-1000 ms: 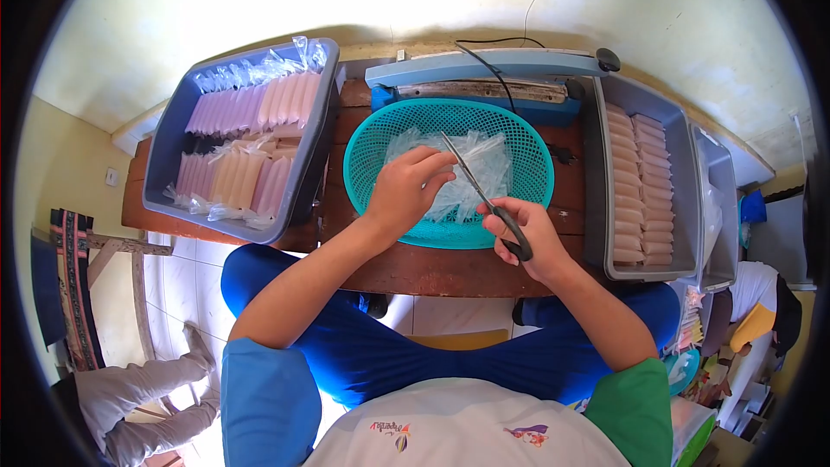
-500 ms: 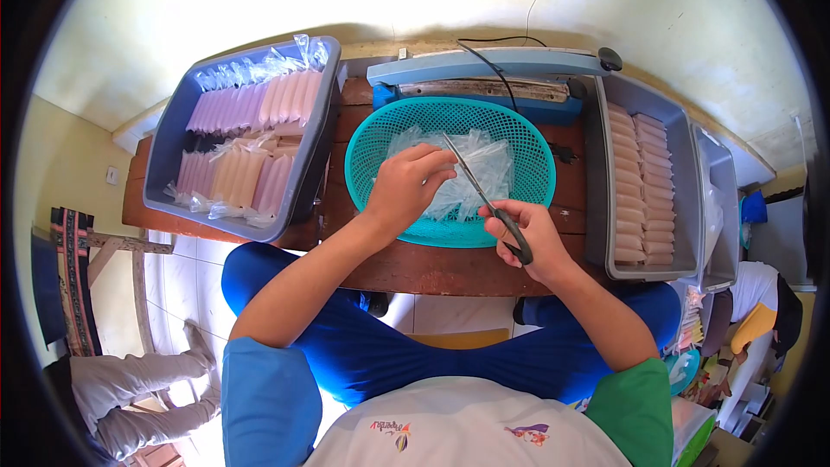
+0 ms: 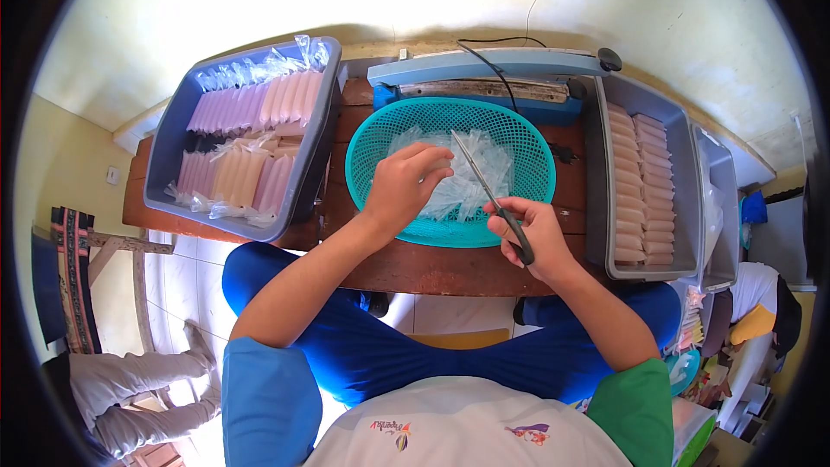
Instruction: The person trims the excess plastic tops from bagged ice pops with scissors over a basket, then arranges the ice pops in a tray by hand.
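Observation:
A pair of scissors (image 3: 475,169) with dark handles is in my right hand (image 3: 529,232). Its blades point up and to the left over the basket, and look closed together. My left hand (image 3: 406,180) is just left of the blades, its fingers curled and pinched; whatever they hold, if anything, is too small to make out. Below both hands stands a turquoise plastic basket (image 3: 364,140) with mesh walls. Many clear plastic strips (image 3: 484,158) lie heaped inside it, partly hidden by my left hand.
Behind the basket is a blue sealing machine (image 3: 501,63) with a long arm and black cable. A grey tub (image 3: 298,199) of filled pink and cream tubes stands left; another grey tub (image 3: 683,199) of tubes stands right. People (image 3: 138,380) are at both sides.
The scissors' tips have shifted slightly right, away from my left fingers. My left hand has moved a little left. The basket and tubs stay put.

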Demonstrator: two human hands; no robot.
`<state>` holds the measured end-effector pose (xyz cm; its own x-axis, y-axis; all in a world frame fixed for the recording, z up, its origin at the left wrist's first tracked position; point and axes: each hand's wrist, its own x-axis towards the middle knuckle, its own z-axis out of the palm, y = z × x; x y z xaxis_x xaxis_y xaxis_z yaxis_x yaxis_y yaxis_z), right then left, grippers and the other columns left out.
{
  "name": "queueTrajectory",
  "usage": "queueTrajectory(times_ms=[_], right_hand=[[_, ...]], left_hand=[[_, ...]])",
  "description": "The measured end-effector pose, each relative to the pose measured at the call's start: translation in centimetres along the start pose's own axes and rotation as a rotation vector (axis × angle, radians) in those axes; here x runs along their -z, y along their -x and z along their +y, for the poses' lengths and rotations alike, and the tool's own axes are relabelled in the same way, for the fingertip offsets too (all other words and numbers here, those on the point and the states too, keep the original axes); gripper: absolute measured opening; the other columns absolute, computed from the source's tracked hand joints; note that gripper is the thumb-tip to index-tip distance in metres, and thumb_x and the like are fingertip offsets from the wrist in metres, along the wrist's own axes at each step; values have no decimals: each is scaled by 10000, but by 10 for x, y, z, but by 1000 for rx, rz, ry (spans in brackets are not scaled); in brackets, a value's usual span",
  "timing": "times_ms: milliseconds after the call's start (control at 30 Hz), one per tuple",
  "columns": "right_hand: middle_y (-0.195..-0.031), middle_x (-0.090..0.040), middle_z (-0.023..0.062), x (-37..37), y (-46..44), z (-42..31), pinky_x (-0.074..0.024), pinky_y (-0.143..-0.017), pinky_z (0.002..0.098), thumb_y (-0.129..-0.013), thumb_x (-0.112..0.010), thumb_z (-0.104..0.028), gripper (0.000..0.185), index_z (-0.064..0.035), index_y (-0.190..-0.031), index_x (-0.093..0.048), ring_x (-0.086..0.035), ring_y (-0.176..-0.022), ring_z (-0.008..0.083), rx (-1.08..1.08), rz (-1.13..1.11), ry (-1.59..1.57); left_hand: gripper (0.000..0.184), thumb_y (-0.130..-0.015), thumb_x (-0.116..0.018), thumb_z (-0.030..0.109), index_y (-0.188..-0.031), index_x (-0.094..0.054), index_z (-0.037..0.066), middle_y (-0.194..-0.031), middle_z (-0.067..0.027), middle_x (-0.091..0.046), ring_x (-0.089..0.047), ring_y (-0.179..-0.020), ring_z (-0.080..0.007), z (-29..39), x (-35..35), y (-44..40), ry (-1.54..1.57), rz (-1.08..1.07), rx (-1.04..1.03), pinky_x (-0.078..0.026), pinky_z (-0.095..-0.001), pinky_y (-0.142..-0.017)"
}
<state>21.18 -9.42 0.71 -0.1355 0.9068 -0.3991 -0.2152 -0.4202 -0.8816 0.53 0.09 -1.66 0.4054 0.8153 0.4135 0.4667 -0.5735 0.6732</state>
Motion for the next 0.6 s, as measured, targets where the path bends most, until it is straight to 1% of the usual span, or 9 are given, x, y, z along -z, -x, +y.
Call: queueTrajectory(times_ms=[267, 467, 567, 600], right_hand=[[-757, -588, 35, 2, -1, 3, -309, -366, 213, -832, -754, -224, 408, 77, -1056, -592, -467, -420, 51, -14, -41, -8], [-744, -581, 30, 2, -2, 5, -307, -367, 212, -837, -748, -230, 400, 69, -1052, -591, -468, -422, 47, -28, -63, -6], [-759, -596, 44, 2, -3, -1, -323, -371, 212, -813, -769, -228, 429, 74, -1063, -594, -480, -426, 54, -33, -25, 37], [-772, -606, 54, 3, -4, -4, -332, -370, 213, -796, -783, -228, 457, 78, -1078, -594, -487, -427, 59, -29, -1, 109]], left_hand=[[275, -746, -768, 114, -999, -675, 59, -893, -106, -676, -663, -790, -268, 2, 4, -1, 19, 20, 35, -514, -338, -676], [278, -745, -771, 114, -999, -674, 60, -894, -109, -677, -667, -798, -270, 4, 5, -1, 16, 23, 47, -518, -341, -684], [291, -745, -771, 116, -1009, -668, 53, -907, -115, -681, -670, -813, -271, 3, 5, -1, 24, 12, 57, -522, -341, -700], [291, -745, -771, 116, -1009, -668, 53, -907, -115, -681, -670, -813, -271, 3, 5, -1, 24, 12, 57, -522, -341, -700]])
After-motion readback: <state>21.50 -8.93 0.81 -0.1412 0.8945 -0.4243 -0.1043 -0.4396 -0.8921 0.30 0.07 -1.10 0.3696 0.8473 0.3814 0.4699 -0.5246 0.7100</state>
